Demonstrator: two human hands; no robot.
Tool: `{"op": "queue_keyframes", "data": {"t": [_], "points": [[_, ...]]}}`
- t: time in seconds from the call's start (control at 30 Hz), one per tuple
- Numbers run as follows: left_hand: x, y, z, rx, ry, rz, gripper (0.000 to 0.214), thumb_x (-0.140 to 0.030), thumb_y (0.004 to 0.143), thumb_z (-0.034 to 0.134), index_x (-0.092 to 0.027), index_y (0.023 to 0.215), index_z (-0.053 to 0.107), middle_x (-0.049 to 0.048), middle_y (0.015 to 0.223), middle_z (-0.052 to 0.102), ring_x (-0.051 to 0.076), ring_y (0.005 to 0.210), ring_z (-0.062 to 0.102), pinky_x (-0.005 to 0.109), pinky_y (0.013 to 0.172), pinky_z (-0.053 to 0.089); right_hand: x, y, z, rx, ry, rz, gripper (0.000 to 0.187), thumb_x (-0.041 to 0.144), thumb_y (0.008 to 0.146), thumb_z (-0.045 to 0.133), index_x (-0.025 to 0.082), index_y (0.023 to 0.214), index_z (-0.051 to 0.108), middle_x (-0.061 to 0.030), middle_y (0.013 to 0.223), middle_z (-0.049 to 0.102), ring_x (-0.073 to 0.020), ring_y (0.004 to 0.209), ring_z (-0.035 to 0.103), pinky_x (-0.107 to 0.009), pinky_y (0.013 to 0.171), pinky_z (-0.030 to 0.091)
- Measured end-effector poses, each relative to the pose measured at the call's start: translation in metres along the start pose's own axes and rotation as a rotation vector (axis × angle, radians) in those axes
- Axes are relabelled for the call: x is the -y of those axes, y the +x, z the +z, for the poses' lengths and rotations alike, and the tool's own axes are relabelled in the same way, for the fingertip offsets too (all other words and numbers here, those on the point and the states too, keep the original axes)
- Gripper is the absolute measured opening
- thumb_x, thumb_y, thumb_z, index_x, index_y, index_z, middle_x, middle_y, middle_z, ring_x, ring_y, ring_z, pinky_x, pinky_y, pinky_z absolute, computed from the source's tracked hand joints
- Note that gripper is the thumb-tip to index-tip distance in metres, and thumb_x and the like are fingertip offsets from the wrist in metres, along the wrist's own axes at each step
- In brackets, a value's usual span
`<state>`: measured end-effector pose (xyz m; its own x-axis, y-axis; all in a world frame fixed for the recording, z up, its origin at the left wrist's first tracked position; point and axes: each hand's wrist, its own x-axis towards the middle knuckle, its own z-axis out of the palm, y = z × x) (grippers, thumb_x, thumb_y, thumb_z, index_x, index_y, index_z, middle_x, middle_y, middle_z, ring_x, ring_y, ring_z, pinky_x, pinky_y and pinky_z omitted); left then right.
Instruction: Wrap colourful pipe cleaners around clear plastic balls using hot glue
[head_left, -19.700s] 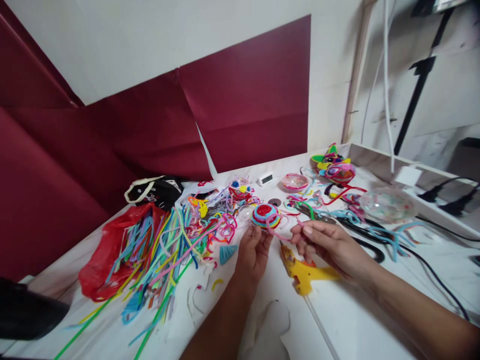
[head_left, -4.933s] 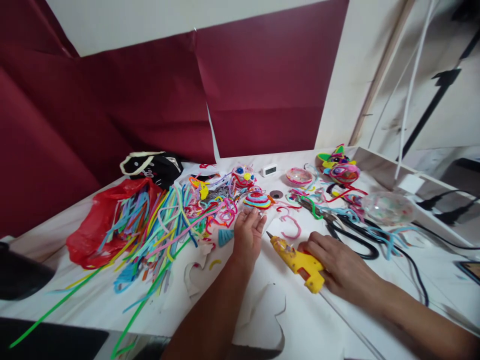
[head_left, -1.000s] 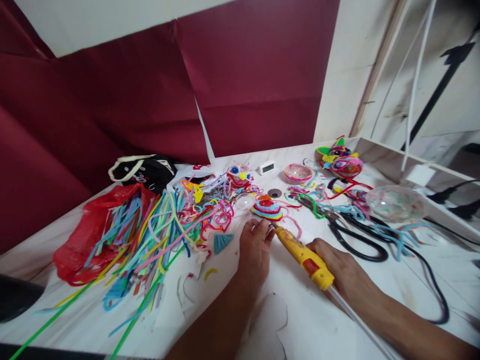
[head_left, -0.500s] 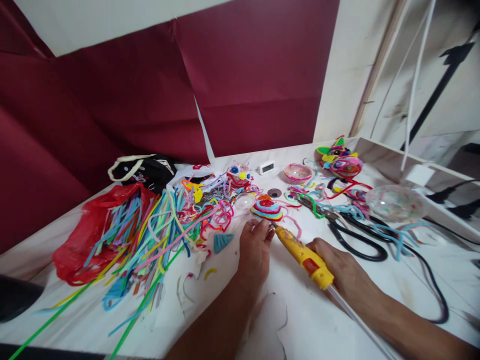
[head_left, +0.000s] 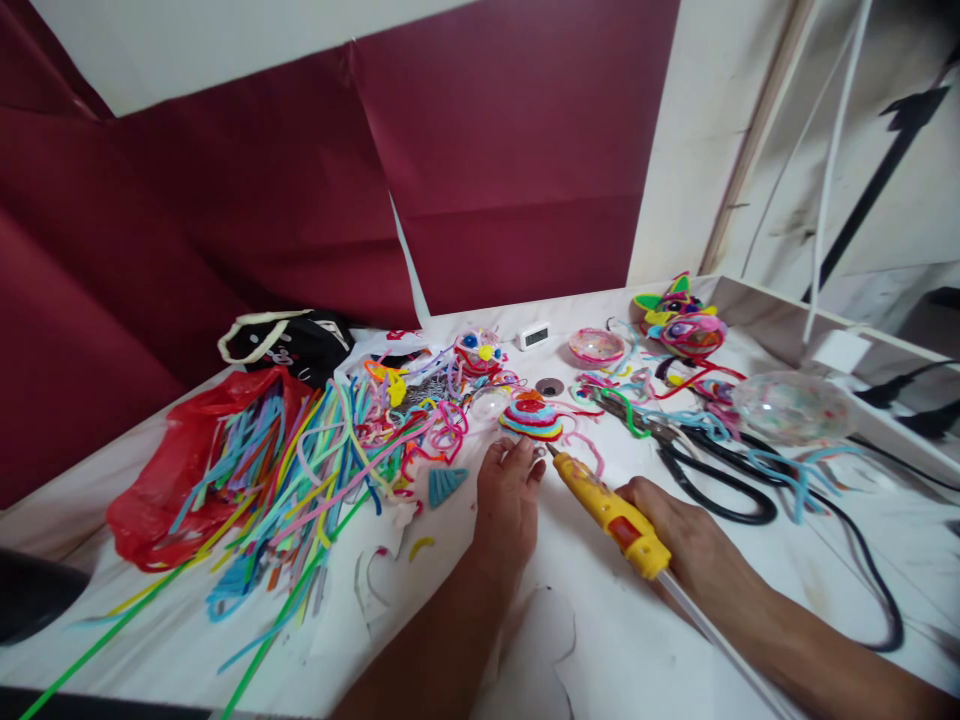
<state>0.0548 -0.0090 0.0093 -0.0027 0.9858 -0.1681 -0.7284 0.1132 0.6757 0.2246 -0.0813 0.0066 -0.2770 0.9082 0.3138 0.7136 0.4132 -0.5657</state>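
My right hand (head_left: 679,525) is wrapped around a yellow hot glue gun (head_left: 600,500) with a long white glue stick coming out of its back. Its nozzle points up and left, a little apart from a dome of coiled pipe cleaners (head_left: 531,418) in red, orange, blue, pink and yellow. The fingers of my left hand (head_left: 510,500) are closed at the near lower edge of this dome. My left fingertips are partly hidden, and a tiny thing near them is too small to name.
A red plastic bag (head_left: 172,480) spills many pipe cleaners on the left. Black-handled scissors (head_left: 712,480) lie at right, near a clear plastic bowl (head_left: 791,408). Behind stand a decorated ball with eyes (head_left: 478,352), a small digital display (head_left: 533,336) and a pink-rimmed bowl (head_left: 596,347).
The glue gun's nozzle has drawn slightly right, away from the dome and my left fingertips. The dome has tipped or shifted a little; my left hand stays beside it.
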Motion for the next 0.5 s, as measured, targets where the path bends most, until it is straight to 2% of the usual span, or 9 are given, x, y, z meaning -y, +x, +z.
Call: {"op": "queue_keyframes", "data": {"t": [0.27,0.5], "points": [[-0.0025,-0.0007,0.0022,-0.039,-0.005,-0.001,0.037,-0.021,0.058,0.084,-0.018,0.076,0.052,-0.0052,0.07,0.06,0.008,0.07,0.058,0.024,0.073,0.043,-0.0029,-0.0035,0.0007,-0.005,-0.002,0.0,0.004,0.027,0.093,0.043,0.023,0.094,0.044,0.001,0.078,0.052,-0.0151,0.062,0.055,-0.028,0.057,0.039],[0.0025,-0.0005,0.0,-0.005,0.018,-0.003,0.036,-0.023,0.058,0.084,-0.018,0.075,0.052,-0.0048,0.071,0.059,0.008,0.071,0.057,0.024,0.072,0.042,-0.0011,-0.0023,0.0009,-0.006,0.007,-0.023,0.004,0.027,0.092,0.043,0.024,0.095,0.044,0.0006,0.08,0.052,-0.015,0.064,0.055,-0.027,0.059,0.04]]}}
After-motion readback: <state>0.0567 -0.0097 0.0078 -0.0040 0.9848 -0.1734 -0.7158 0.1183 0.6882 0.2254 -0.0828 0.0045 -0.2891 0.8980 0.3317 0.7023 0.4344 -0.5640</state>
